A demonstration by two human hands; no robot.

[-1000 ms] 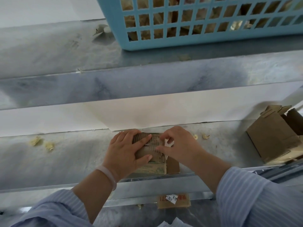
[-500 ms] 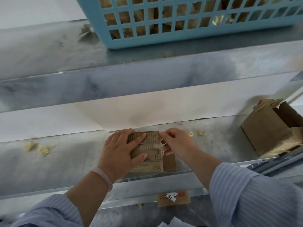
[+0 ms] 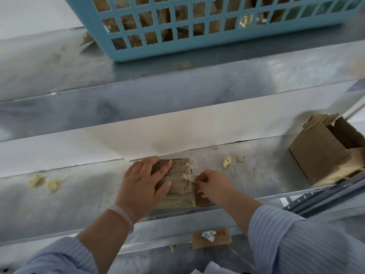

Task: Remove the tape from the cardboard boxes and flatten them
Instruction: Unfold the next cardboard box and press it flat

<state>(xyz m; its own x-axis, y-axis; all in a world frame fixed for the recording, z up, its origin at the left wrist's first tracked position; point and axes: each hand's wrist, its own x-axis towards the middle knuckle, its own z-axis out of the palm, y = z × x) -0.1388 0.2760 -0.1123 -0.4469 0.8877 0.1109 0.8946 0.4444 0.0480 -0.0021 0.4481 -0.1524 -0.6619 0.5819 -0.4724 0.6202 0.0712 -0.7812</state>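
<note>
A small box point(image 3: 180, 175) is set on the shelf point(image 3: 79, 194), near its front edge. It is pressed down by the left hand point(image 3: 142, 184), with fingers laid flat on top. Tape point(image 3: 188, 176) at its right side is pinched by the right hand point(image 3: 213, 186). 1 open box point(image 3: 320, 155) is seen well apart, to the right.

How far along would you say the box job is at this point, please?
Done: crumpled tape scraps lie on the shelf, and the small box under the left hand already lies flat. In hand: the left hand presses it down while the right hand pinches a tape strip at its edge. Left: the open box on the right stands unflattened, and the blue basket holds more cardboard.
</note>
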